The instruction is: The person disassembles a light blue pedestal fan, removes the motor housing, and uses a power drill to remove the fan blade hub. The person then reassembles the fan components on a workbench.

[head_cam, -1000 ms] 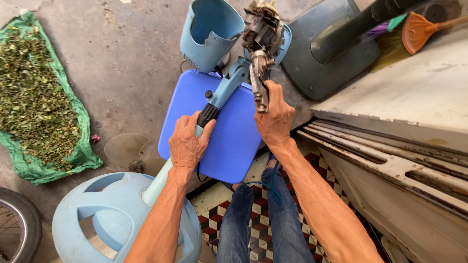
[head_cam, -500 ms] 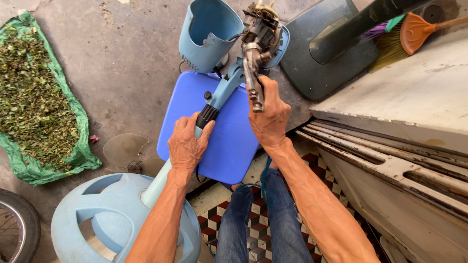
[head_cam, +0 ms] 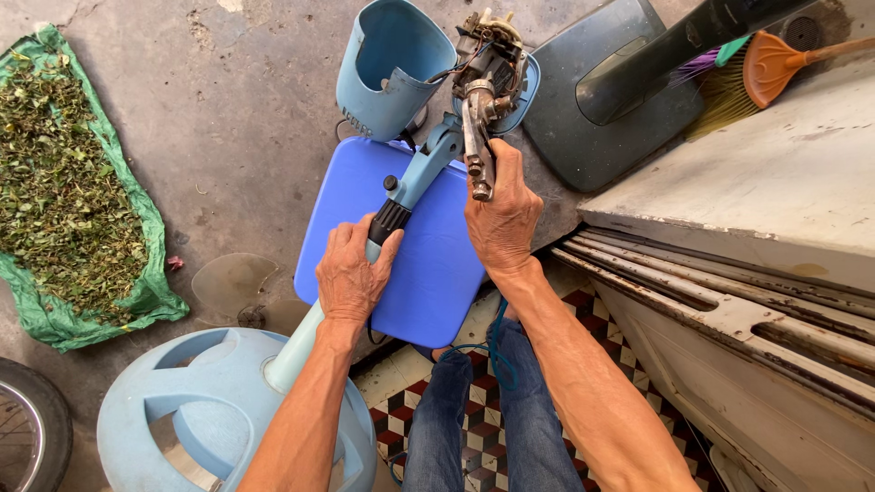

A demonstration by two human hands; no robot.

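Head view showed a dismantled pale-blue pedestal fan (head_cam: 401, 196) lying across a blue plastic stool (head_cam: 410, 264), pole running from the round base (head_cam: 182, 401) at 7 o'clock up to the bare motor (head_cam: 488, 55) at 12 o'clock. The left hand (head_cam: 351, 273) had its fingers closed around the pole just below the black height collar (head_cam: 389, 220). The right hand (head_cam: 501, 214) had its fingers wrapped around a grimy metal part (head_cam: 476, 150) hanging down from the motor.

Handling, as judged: the assembly looked top-heavy at the motor end, with a stiff pole. The loose wires on the motor looked fragile, and the metal part looked greasy, possibly slippery. The pole and the neck below the motor appeared the soundest holds.

The detached motor cover (head_cam: 387, 68) stood at 11 o'clock. A green sheet bearing dried leaves (head_cam: 64, 173) lay at 9 o'clock. No labels or packages were legible.
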